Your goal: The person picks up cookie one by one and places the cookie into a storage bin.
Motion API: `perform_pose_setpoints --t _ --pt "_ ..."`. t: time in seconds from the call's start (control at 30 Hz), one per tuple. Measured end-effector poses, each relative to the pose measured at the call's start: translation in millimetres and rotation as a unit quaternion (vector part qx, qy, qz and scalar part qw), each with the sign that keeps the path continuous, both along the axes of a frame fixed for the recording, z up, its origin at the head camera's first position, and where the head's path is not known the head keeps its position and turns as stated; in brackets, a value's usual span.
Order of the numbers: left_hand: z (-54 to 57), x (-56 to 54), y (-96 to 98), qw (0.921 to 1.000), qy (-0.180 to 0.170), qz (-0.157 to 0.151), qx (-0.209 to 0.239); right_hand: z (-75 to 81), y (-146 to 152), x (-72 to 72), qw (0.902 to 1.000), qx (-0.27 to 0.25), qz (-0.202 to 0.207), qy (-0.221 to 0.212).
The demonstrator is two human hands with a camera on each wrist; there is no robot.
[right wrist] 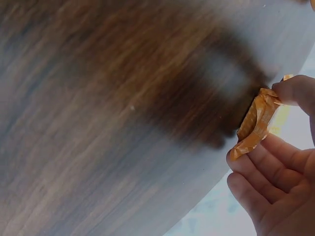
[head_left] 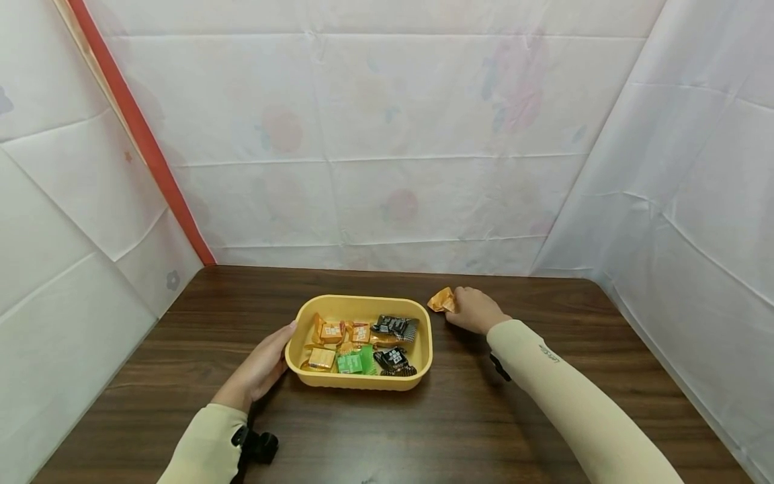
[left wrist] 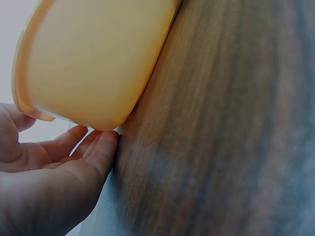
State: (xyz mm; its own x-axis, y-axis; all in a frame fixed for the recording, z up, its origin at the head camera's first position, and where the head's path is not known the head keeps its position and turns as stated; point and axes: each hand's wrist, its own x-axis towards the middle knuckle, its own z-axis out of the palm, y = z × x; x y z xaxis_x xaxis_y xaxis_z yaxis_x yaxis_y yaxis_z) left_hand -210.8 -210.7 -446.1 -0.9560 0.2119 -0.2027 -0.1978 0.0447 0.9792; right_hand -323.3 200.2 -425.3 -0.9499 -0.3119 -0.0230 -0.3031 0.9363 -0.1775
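A yellow plastic basket (head_left: 359,382) sits on the table with several small wrapped candies inside. Orange-wrapped candies (head_left: 332,332) lie on its left and middle, a green-wrapped candy (head_left: 350,364) is near the front, and black-wrapped candies (head_left: 394,327) are on the right. My left hand (head_left: 266,361) holds the basket's left end, thumb at the rim and fingertips against the outer wall (left wrist: 93,73). Right of the basket, my right hand (head_left: 474,310) pinches an orange-wrapped candy (right wrist: 257,123) between thumb and fingers, its shadow falling on the table.
The dark wood-grain table (head_left: 338,437) runs back to a white patterned curtain (head_left: 375,202). More white sheeting (head_left: 695,269) closes in the right side, and a red strip (head_left: 145,134) slants down at the back left.
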Motion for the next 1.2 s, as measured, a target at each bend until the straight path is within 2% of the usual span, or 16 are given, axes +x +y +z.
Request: perform_pose_setpoints --t 0.57,0.73,1.03,1.2 --pt "-0.8 0.3 1.1 0.9999 0.007 -0.005 0.01 3.6 7 8.6 0.9996 -0.007 0.018 0.022" --pt "-0.8 0.0 1.5 0.9999 0.009 -0.006 0.01 11.3 7 15.3 0.9986 -0.029 0.032 0.032" --pt "0.0 0.1 1.6 0.9999 0.007 -0.011 0.009 30.0 11 28.8 0.9928 -0.063 0.062 0.082" --pt "0.6 0.3 1.4 0.9998 0.007 -0.013 0.009 36.3 13 33.9 0.9913 -0.067 0.072 0.088"
